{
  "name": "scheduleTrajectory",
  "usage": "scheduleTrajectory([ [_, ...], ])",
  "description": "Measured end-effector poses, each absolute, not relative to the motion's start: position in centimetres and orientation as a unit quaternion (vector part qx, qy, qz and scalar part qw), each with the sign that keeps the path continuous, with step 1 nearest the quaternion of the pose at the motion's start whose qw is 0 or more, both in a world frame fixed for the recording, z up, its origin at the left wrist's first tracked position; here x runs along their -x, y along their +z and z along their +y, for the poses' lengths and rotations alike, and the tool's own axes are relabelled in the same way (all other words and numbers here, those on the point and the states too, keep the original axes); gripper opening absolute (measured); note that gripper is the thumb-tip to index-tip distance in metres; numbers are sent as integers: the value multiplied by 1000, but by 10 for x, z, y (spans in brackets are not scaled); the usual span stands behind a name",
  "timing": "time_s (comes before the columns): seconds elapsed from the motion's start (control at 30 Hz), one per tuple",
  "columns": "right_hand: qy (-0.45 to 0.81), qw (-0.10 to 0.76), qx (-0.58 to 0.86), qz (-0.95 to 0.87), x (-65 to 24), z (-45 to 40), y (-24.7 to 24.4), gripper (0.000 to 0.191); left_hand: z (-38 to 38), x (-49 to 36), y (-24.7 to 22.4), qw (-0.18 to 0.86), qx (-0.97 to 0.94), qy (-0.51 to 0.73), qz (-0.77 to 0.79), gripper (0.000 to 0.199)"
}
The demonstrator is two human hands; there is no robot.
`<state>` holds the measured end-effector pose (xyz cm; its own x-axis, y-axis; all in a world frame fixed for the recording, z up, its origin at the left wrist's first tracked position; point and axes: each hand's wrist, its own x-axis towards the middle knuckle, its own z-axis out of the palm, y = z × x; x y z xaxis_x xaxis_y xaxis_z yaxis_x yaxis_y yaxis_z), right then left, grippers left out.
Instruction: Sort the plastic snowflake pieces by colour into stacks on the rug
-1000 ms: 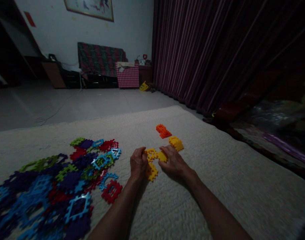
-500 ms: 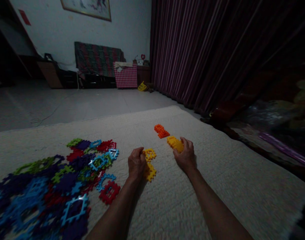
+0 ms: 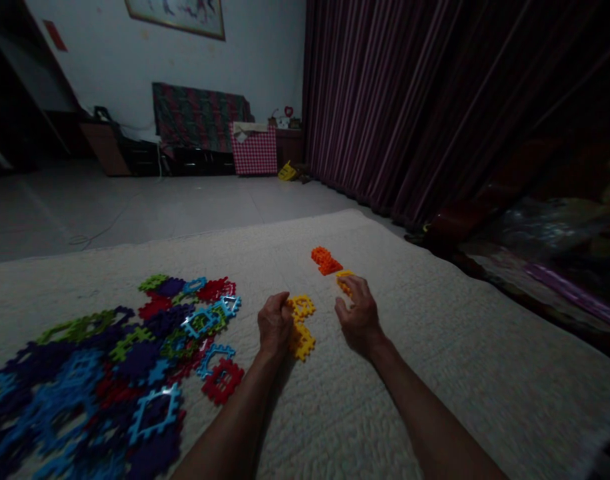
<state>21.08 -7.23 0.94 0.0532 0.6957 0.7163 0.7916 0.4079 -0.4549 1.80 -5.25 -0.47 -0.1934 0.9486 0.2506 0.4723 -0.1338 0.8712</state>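
Observation:
My left hand is closed, its curled fingers against a yellow toothed building tile with a cut-out middle. A second yellow tile sticks out below it on the near side; where the fingers meet the tiles is hidden. To the right, my right hand has thumb and fingers apart, with nothing seen between them. Just beyond its fingers lies a small stack of yellow tiles, partly covered by the hand. Behind that stack sits a row of orange tiles.
A large heap of blue, purple, green and red tiles spreads over the left of the pale quilted mat. Grey floor runs beyond the mat. Dark purple curtains hang at the right.
My right hand has come off the yellow stack, moving slightly left and nearer to me, with its fingers now apart. My left hand has stayed by the yellow tiles.

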Motion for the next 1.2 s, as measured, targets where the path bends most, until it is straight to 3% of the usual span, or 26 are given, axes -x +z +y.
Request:
scheduleTrajectory([
  [0.23,55,345,467,-812,-183,-72,-10,50,-51,-19,-7,265,-619,472,569,39],
  [0.37,66,335,468,-815,-187,-70,-13,51,-51,-20,-9,278,-628,475,550,39],
  [0.9,75,391,530,-748,-190,-72,0,44,-48,-21,-13,286,-611,485,556,37],
  [1.1,-47,520,566,-638,-198,-74,14,49,-51,-22,-10,283,-600,491,564,33],
  [1.2,-99,539,611,-571,-221,-66,7,54,-52,-22,-11,279,-600,495,564,34],
])
